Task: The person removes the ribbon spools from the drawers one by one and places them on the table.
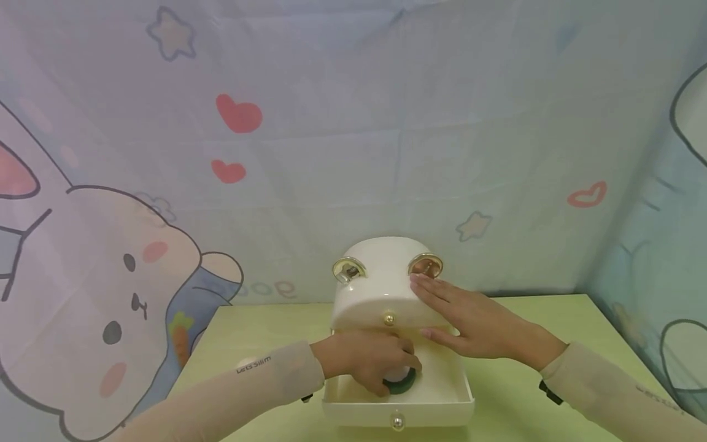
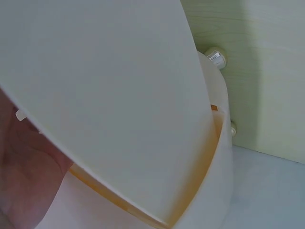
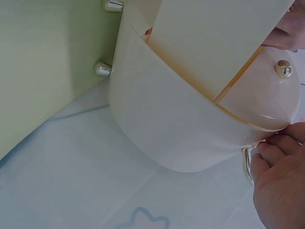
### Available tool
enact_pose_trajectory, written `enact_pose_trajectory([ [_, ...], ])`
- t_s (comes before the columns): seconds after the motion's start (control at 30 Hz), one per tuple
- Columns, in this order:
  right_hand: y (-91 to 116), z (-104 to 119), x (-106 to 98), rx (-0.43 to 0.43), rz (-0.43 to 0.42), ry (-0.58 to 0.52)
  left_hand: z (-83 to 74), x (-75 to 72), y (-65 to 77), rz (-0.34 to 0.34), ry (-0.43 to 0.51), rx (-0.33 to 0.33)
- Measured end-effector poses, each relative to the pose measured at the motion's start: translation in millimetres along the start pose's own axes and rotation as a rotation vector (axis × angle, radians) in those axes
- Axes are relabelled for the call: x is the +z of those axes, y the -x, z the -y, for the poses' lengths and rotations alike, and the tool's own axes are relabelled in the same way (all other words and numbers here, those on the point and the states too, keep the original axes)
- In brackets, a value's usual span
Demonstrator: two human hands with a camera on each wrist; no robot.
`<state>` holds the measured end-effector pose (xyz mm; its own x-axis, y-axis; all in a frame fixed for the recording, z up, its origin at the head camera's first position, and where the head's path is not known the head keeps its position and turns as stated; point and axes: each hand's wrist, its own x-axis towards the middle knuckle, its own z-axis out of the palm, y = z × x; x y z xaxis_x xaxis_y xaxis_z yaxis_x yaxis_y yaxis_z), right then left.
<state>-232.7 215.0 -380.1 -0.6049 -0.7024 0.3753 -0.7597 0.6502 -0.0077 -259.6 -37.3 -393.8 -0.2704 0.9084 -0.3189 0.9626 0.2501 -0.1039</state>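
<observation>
A glossy white, round-topped storage box (image 1: 381, 276) stands on the table, its lower drawer (image 1: 353, 414) pulled out toward me. Inside the drawer, my left hand (image 1: 367, 359) has its fingers curled round a small round object (image 1: 401, 387), green at the rim and pale in the middle. The hand hides part of it, so its kind is unclear. My right hand (image 1: 475, 319) rests with outstretched fingers on the box's upper right side, beside a gold-rimmed ear-like fitting (image 1: 425, 264). In the right wrist view, that hand's fingertips touch the box near its upper gold knob (image 3: 283, 69).
The box stands on a pale green table (image 1: 265, 331), on short gold feet (image 3: 102, 68). Behind it hangs a cartoon-printed cloth (image 1: 342, 135), close to the table's back edge. Another gold knob (image 1: 397, 421) juts from the drawer front.
</observation>
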Motion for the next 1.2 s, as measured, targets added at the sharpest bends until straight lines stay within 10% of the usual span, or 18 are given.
enact_pose_trajectory([
  [1.2,0.9,-0.1,-0.6,-0.003,0.009,0.015,-7.1,-21.6,36.4,-0.085,0.017,-0.033],
])
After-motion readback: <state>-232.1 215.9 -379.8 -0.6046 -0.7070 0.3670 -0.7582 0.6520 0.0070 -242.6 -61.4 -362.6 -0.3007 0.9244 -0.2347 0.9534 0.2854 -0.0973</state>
